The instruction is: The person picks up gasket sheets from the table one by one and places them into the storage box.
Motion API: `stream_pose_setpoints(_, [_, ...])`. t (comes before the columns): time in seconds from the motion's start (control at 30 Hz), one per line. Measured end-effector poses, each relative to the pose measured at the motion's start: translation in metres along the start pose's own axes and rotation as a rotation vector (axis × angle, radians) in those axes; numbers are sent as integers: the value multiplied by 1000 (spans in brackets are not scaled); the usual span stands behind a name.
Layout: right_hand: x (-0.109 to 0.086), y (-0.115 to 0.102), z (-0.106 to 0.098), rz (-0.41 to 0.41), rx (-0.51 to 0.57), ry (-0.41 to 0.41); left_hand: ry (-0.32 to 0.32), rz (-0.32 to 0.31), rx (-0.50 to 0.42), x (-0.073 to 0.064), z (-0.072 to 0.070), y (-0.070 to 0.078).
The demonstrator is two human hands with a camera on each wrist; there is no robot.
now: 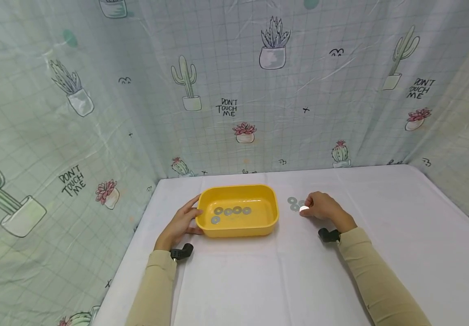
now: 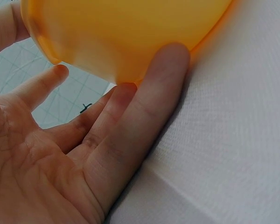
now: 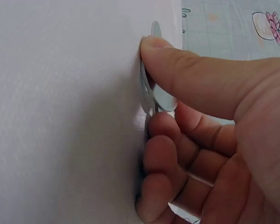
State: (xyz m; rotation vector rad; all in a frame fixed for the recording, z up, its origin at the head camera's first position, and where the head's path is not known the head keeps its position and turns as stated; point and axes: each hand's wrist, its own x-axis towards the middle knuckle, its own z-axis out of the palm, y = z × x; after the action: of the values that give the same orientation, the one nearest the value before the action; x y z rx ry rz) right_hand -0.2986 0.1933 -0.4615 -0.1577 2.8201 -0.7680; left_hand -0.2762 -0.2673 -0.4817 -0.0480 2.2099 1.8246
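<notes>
A yellow plastic tray [image 1: 238,232] sits on the table with several flat metal washers [image 1: 237,210] lying inside. My left hand [image 1: 180,225] holds the tray's left end, one finger at the rim and the thumb against the near side. In the left wrist view, fingertips [image 2: 170,56] touch the tray's wall [image 2: 107,42]. To the right of the tray, my right hand [image 1: 323,207] pinches a washer [image 1: 304,208] close over the table. More washers [image 1: 292,200] lie beside those fingers. The right wrist view shows the thumb on the rim of a tilted washer [image 3: 164,99].
A white cloth covers the table [image 1: 234,280]. Behind and along the sides hangs a curtain [image 1: 218,149] printed with cacti and words. Each wrist wears a small black camera [image 1: 329,235].
</notes>
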Motion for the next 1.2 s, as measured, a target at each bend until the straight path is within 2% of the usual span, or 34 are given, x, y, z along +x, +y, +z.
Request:
stream_pose_setpoints(0.2, [4, 4, -1, -73, 45, 4, -4, 5, -6, 0, 0, 1])
stream_pose_setpoints(0.47, [5, 12, -4, -90, 164, -99, -10, 9, -7, 0, 1, 2])
stream_pose_setpoints(0.57, [5, 13, -5, -106, 193, -115, -4, 0, -1, -1, 1, 2])
stream_pose_setpoints(0.97, [8, 16, -12, -177, 318, -74, -15, 9, -3, 0, -1, 0])
stream_pose_setpoints(1.2, [3, 6, -15, -213, 409, -71, -14, 2, -5, -1, 0, 1])
